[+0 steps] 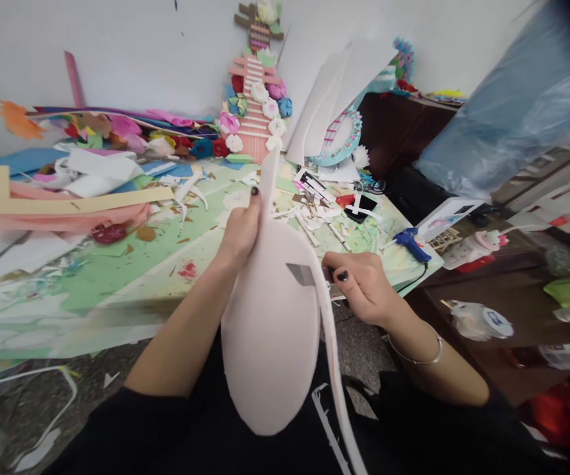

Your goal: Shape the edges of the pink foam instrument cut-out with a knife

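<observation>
A large pale foam-board cutout (270,330), rounded below and narrowing to a neck at the top, stands before my body. My left hand (243,229) grips its neck from the left side, thumb up along the edge. In my right hand (364,287) is a craft knife (299,274), its blade lying across the cutout's right edge. The knife's handle is mostly hidden by my fingers. A narrow foam strip (334,369) curves along that edge, separated from the board lower down, and hangs toward my lap.
The green-covered table (176,264) carries foam scraps and tools. A blue glue gun (412,244) lies at its right corner. At the back stands a pink lute-shaped model (254,125) with paper flowers. A plastic-wrapped bundle (507,112) leans at right.
</observation>
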Tool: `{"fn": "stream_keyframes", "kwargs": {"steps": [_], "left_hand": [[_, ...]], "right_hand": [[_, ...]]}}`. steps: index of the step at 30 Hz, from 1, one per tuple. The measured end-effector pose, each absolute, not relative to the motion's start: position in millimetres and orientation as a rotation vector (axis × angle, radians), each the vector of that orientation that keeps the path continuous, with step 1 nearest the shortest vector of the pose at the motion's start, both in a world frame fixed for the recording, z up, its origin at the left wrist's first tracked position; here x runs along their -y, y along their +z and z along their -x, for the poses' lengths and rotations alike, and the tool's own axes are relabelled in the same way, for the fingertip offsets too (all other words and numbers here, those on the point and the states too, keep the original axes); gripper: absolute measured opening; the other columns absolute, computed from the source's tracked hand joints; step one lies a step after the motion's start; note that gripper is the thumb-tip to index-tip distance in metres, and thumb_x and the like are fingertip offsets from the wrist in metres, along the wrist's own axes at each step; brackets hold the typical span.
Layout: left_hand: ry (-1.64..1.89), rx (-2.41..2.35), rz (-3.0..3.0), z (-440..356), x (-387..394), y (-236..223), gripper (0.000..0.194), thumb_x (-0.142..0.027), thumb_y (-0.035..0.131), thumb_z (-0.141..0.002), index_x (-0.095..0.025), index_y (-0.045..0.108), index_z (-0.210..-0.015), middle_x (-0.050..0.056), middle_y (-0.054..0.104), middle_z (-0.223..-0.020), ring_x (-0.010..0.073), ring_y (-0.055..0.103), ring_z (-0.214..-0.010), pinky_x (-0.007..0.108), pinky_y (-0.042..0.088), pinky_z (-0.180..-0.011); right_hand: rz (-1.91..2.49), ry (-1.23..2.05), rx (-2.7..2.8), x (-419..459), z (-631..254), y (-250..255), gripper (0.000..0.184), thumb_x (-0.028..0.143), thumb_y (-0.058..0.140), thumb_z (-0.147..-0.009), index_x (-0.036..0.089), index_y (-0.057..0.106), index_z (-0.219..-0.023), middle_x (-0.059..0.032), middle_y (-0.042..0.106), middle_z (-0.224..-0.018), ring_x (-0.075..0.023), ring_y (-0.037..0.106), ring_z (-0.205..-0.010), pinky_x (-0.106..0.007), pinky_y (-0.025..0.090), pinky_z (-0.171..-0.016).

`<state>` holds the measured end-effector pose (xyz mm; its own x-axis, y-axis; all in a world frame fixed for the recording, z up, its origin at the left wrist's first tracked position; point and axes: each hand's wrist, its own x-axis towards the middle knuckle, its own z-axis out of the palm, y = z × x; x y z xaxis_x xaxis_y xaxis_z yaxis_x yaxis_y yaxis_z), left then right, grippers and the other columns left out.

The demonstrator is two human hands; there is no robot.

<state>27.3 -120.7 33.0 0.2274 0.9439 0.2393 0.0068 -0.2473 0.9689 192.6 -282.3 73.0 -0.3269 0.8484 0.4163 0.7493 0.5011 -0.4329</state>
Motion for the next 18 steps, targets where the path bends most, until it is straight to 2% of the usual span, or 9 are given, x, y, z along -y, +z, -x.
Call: {"fn": "stream_keyframes", "kwargs": {"steps": [5, 13, 18], "left_hand": [[1.232, -1.134, -1.418, -25.1, 145.8, 23.5, 0.059, -0.07, 0.049, -0.077, -0.02, 0.042, -0.046, 0.0, 0.041, -0.041, 0.0118, 0.034, -0.044, 0.028, 0.025, -0.042], [1.391, -1.195, -1.488, -23.9, 138.2, 20.8, 0.061, -0.066, 0.046, -0.082, -0.022, 0.027, -0.045, -0.002, 0.028, -0.042, 0.0107, 0.025, -0.045, 0.03, 0.018, -0.042], [1.243, -1.108, -1.559, -30.5, 146.0, 16.0, 0.06, -0.067, 0.044, -0.083, -0.022, 0.03, -0.046, -0.002, 0.03, -0.043, 0.0103, 0.028, -0.045, 0.029, 0.021, -0.043]], "right_hand": [[1.294, 0.206, 2.176, 296.5, -181.1, 76.0, 0.034, 0.038, 0.027, -0.099, 0.02, 0.04, -0.074, 0.0044, 0.035, -0.058, -0.0096, 0.033, -0.05, -0.025, 0.024, -0.051], [1.361, 0.245, 2.164, 303.4, -176.1, 72.9, 0.035, 0.039, 0.025, -0.099, 0.019, 0.04, -0.074, 0.0041, 0.034, -0.059, -0.01, 0.034, -0.051, -0.026, 0.022, -0.052], [1.319, 0.206, 2.216, 304.3, -165.5, 72.1, 0.041, 0.047, 0.022, -0.098, 0.02, 0.04, -0.074, 0.003, 0.036, -0.061, -0.0112, 0.033, -0.053, -0.027, 0.022, -0.052]]}}
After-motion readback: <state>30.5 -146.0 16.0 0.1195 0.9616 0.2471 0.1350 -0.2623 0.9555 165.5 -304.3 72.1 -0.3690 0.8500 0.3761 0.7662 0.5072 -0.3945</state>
